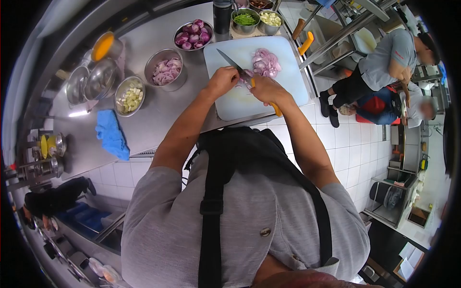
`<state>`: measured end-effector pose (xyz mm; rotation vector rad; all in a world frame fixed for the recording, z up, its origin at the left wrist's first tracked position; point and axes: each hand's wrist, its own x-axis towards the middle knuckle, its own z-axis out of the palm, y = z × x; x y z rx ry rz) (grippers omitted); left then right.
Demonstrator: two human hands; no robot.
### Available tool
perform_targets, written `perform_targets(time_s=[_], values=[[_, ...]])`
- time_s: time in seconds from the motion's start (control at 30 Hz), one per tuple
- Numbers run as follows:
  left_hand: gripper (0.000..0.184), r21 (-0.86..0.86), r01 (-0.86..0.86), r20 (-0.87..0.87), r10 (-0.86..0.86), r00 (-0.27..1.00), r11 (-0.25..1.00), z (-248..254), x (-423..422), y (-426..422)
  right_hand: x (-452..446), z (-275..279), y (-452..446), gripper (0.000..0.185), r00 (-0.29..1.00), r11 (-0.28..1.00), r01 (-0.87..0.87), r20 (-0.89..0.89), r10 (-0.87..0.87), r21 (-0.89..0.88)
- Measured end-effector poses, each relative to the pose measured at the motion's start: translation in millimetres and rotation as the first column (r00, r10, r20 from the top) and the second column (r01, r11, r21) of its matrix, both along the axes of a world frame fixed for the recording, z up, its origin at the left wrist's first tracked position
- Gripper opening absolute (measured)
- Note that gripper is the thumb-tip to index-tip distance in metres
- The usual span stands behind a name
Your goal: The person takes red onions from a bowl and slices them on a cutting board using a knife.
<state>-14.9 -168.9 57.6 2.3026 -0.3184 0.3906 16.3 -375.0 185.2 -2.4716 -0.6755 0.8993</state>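
My right hand (267, 90) is wrapped round the yellow handle of a knife (231, 60), its blade pointing up and left over the white cutting board (288, 93). Close to the blade, my left hand (223, 79) has its fingers bent together; what they hold, if anything, is hidden. Small pieces of sliced onion lie between the hands. A pile of sliced purple onion (267, 63) rests on the board just above my right hand. Left of the board stand a metal pot of sliced onion (166, 71) and a bowl of whole peeled onions (193, 35).
A bowl of pale chopped pieces (130, 99), empty metal bowls (101, 79) and a blue cloth (112, 134) are on the steel counter (81, 144). Behind the board stand a dark bottle (222, 17) and bowls of chopped greens (245, 19). Other people are at the right and lower left.
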Motion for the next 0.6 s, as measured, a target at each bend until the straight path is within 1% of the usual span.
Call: perform_targets(time_s=[0.07,0.17,0.2,0.27,0.3,0.4,0.5,0.6], values=[[0.011,0.004,-0.012,-0.006,0.012,1.0,1.0,-0.8,-1.4,0.0,-2.3,-4.0,-0.7,0.034,1.0,1.0,0.003,-0.026,-0.002,0.007],[0.011,0.001,-0.014,-0.013,0.014,1.0,1.0,1.6,-2.7,-1.6,0.0,-73.3,5.8,0.038,0.996,1.0,-0.002,0.084,0.0,0.026],[0.011,-0.006,-0.01,-0.003,0.01,1.0,1.0,1.3,-3.0,-1.3,-1.0,-67.0,8.3,0.04,0.996,0.999,0.002,0.091,-0.006,0.046],[0.011,0.001,0.001,0.013,-0.001,1.0,1.0,1.1,-2.2,-0.4,3.7,-49.8,5.2,0.042,0.998,0.999,-0.029,0.049,0.028,0.02],[0.011,0.014,0.007,0.019,-0.007,1.0,1.0,0.1,-1.1,0.4,4.0,-30.9,4.7,0.043,0.999,0.999,-0.043,0.028,0.043,0.007],[0.011,0.02,-0.001,0.038,0.0,0.999,1.0,1.1,-1.4,-0.1,7.1,0.9,2.3,0.044,0.999,0.998,-0.028,-0.035,0.026,-0.048],[0.011,-0.001,-0.006,0.021,0.006,1.0,1.0,2.4,-3.3,-1.3,0.7,15.7,1.6,0.044,0.999,0.999,-0.018,-0.037,0.016,-0.046],[0.011,0.004,-0.006,0.008,0.006,1.0,1.0,3.8,-2.9,-0.8,-4.8,14.0,-0.1,0.041,1.0,1.0,0.009,-0.026,-0.009,-0.007]])
